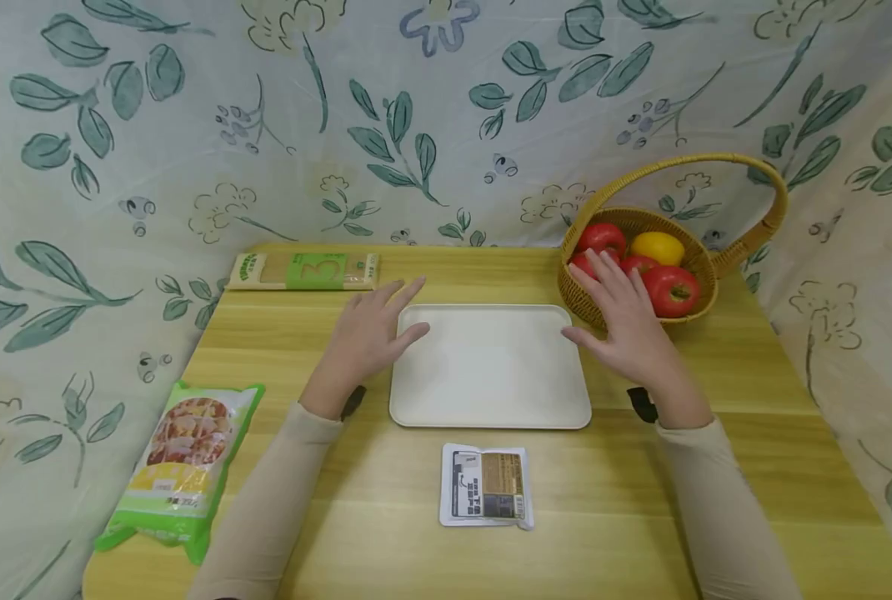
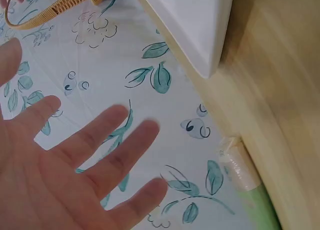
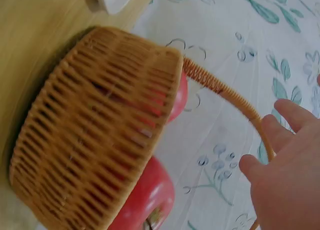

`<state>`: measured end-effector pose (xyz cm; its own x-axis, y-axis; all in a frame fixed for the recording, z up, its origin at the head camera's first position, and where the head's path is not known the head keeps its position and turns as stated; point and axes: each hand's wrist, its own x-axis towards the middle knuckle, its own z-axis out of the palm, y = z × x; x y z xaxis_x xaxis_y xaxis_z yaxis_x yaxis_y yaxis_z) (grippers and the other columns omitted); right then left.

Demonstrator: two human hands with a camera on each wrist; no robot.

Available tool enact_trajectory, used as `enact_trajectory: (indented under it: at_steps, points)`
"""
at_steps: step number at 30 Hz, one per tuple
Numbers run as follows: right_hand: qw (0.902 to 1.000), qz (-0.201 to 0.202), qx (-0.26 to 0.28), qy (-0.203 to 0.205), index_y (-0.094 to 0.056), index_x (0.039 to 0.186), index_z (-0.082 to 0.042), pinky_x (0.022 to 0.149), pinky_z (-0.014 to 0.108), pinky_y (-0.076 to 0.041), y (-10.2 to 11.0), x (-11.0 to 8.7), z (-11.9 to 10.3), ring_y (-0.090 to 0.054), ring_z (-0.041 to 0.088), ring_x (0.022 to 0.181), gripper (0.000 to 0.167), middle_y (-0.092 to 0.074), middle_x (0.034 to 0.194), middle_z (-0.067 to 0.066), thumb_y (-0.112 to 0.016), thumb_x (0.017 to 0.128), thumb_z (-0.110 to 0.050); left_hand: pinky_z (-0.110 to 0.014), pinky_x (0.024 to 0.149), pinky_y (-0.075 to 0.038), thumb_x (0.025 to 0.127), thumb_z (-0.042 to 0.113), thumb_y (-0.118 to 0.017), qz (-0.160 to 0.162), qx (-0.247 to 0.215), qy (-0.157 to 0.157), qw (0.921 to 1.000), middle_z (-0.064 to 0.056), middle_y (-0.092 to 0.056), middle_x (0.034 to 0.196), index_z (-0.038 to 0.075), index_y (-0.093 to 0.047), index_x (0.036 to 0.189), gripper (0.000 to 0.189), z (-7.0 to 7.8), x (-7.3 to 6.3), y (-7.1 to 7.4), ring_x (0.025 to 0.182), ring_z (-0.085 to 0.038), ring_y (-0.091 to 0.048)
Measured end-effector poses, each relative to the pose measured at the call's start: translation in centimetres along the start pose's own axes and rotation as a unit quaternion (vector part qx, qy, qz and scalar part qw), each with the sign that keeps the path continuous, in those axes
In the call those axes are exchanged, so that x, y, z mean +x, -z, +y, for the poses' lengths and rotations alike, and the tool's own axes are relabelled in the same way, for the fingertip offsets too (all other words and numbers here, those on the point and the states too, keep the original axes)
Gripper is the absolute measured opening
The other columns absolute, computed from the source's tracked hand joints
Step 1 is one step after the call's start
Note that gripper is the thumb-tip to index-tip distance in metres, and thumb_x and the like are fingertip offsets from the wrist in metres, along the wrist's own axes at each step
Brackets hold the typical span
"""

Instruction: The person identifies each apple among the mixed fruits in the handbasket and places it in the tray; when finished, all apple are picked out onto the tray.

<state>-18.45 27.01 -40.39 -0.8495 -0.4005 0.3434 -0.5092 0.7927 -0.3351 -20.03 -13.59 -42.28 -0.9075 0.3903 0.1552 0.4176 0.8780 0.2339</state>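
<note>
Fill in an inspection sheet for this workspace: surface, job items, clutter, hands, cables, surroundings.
Surface: wood-grain tabletop.
Job items: white tray between the hands; wicker basket by the right hand, holding red fruit and one yellow fruit.
Clutter: small packet on the tray's near side; green-edged bag at left; long package at back left.
Hands: right hand and left hand hold nothing, fingers extended.
Cables: nothing seen.
Surroundings: leaf-patterned fabric.

The tray (image 1: 491, 367) was plain white, the table (image 1: 603, 508) yellowish with streaky grain. The pale far cloth (image 1: 446, 108) had a blue-green leaf pattern; the near-left bag (image 1: 183, 462) was green-edged, the far-right basket (image 3: 85, 135) tan.
</note>
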Motion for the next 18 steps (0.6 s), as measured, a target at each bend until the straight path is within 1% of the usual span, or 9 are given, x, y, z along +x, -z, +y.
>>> enact_trajectory:
  at_steps: [2,3,5,6,7,9,11,14,18]
  points:
    - [0.9995,0.023,0.019,0.004,-0.033,0.167,-0.021,0.134,0.065,0.000,0.6,-0.1,0.6,-0.011,0.037,0.167,0.083,-0.017,0.180,0.006,-0.064,0.100,-0.058,-0.064,0.115,-0.045,0.106,0.066,-0.046,-0.004,-0.038,0.010,0.9992,-0.013,-0.053,0.161,0.041,-0.020,0.169,0.072,-0.2,-0.3,-0.1,0.140,-0.038,-0.058]
    - [0.9990,0.035,0.028,0.004,-0.034,0.167,-0.020,0.134,0.065,-0.001,0.8,-0.2,1.0,-0.013,0.038,0.167,0.083,-0.018,0.180,0.006,-0.066,0.099,-0.057,-0.062,0.110,-0.050,0.106,0.065,-0.047,-0.007,-0.060,0.016,0.9981,-0.012,-0.057,0.158,0.041,-0.021,0.169,0.072,-0.3,-0.4,-0.2,0.134,-0.037,-0.062]
    - [0.9971,0.054,0.054,-0.006,-0.035,0.166,-0.021,0.134,0.066,-0.005,1.3,-0.5,1.7,-0.015,0.038,0.166,0.082,-0.021,0.179,0.006,-0.070,0.099,-0.051,-0.059,0.102,-0.056,0.106,0.064,-0.048,-0.014,-0.100,0.031,0.9944,-0.010,-0.062,0.152,0.041,-0.023,0.168,0.071,-0.5,-0.6,-0.4,0.126,-0.034,-0.068]
    - [0.9953,0.062,0.073,-0.013,-0.036,0.166,-0.021,0.133,0.067,-0.007,1.5,-0.6,2.0,-0.016,0.037,0.166,0.081,-0.022,0.179,0.005,-0.073,0.098,-0.046,-0.057,0.099,-0.058,0.105,0.065,-0.049,-0.018,-0.120,0.039,0.9918,-0.009,-0.064,0.150,0.042,-0.024,0.168,0.070,-0.6,-0.7,-0.5,0.123,-0.033,-0.070]
    - [0.9931,0.071,0.091,-0.021,-0.038,0.165,-0.022,0.132,0.069,-0.009,1.8,-0.7,2.4,-0.017,0.036,0.166,0.081,-0.023,0.178,0.005,-0.076,0.096,-0.040,-0.056,0.097,-0.059,0.105,0.065,-0.049,-0.024,-0.141,0.049,0.9886,-0.007,-0.065,0.148,0.042,-0.026,0.167,0.070,-0.7,-0.8,-0.6,0.121,-0.031,-0.071]
    - [0.9873,0.088,0.127,-0.037,-0.040,0.164,-0.023,0.129,0.073,-0.014,2.3,-1.0,3.0,-0.020,0.037,0.164,0.083,-0.026,0.177,0.005,-0.082,0.093,-0.027,-0.056,0.098,-0.059,0.105,0.065,-0.050,-0.035,-0.180,0.068,0.9807,-0.006,-0.066,0.145,0.042,-0.029,0.166,0.069,-1.1,-0.9,-0.9,0.122,-0.030,-0.071]
    - [0.9799,0.105,0.161,-0.052,-0.041,0.163,-0.022,0.128,0.075,-0.015,2.8,-1.3,3.5,-0.022,0.037,0.164,0.085,-0.027,0.176,0.006,-0.084,0.090,-0.015,-0.054,0.097,-0.060,0.105,0.064,-0.051,-0.044,-0.212,0.085,0.9727,-0.005,-0.068,0.140,0.042,-0.031,0.165,0.067,-1.5,-1.0,-1.3,0.118,-0.029,-0.072]
    - [0.9723,0.120,0.188,-0.069,-0.041,0.163,-0.019,0.127,0.077,-0.015,3.4,-1.8,4.4,-0.022,0.039,0.163,0.087,-0.027,0.176,0.009,-0.084,0.088,-0.007,-0.049,0.090,-0.061,0.105,0.059,-0.054,-0.056,-0.253,0.100,0.9608,-0.006,-0.070,0.133,0.040,-0.035,0.163,0.063,-2.3,-1.2,-1.9,0.108,-0.027,-0.073]
    - [0.9642,0.133,0.211,-0.091,-0.038,0.162,-0.012,0.130,0.073,-0.009,3.8,-2.3,5.6,-0.019,0.039,0.164,0.086,-0.023,0.176,0.013,-0.081,0.089,-0.001,-0.041,0.083,-0.059,0.107,0.052,-0.057,-0.070,-0.292,0.099,0.9489,-0.010,-0.072,0.124,0.032,-0.039,0.159,0.059,-3.3,-1.3,-2.6,0.094,-0.023,-0.073]
